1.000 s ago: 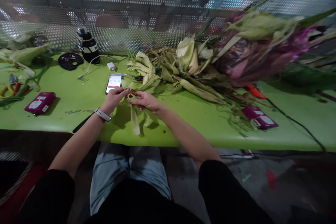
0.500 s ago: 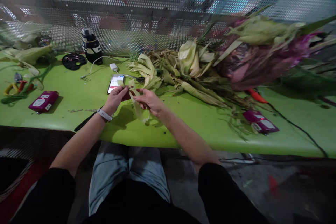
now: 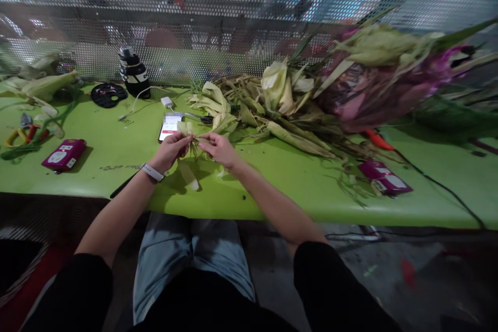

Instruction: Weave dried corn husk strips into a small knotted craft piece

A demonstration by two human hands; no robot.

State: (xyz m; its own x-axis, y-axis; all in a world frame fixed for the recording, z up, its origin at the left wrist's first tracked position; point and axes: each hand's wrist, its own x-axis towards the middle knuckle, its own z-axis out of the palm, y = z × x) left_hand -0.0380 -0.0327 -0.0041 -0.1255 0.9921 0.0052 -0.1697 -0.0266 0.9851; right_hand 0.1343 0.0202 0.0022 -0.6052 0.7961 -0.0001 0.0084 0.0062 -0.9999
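My left hand (image 3: 170,149) and my right hand (image 3: 220,148) meet above the green table (image 3: 272,187), both pinched on a pale strip of corn husk (image 3: 189,171). The strip hangs down from my fingers to the tabletop. A grey band is on my left wrist. Just behind my hands lies a phone (image 3: 169,127) with a lit screen. A heap of corn husks (image 3: 272,104) spreads from my hands to the back right.
A dark bottle (image 3: 133,71) and a black disc (image 3: 108,94) stand at the back left by the mesh screen. Magenta devices lie at left (image 3: 63,153) and right (image 3: 383,177). A white charger (image 3: 167,101), cables, red-handled snips (image 3: 376,138) and more husks at far left.
My hands stay together on the husk strip and shifted slightly. The hanging strip swung: it trailed to the right half a second ago and now hangs down to the left.
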